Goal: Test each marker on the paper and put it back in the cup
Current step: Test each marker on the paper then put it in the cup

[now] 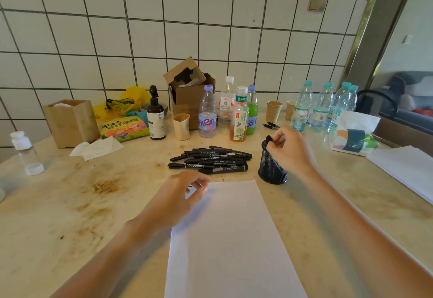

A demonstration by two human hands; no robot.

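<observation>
table [70, 204]: stained | paper [232, 239] | markers [210, 160] | cup [273, 168] | bottles [207, 112]

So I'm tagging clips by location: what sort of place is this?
Probably a home dining or kitchen corner: a cluttered stone table against a white tiled wall, drink bottles, and a sofa through the doorway.

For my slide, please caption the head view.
Right hand lowers a marker into the mesh cup beside blank paper.

Marker [269, 138] mostly hidden inside mesh cup [272, 168]; paper [232, 239] cut by bottom edge; left hand [180, 194] fingertips blurred.
</observation>
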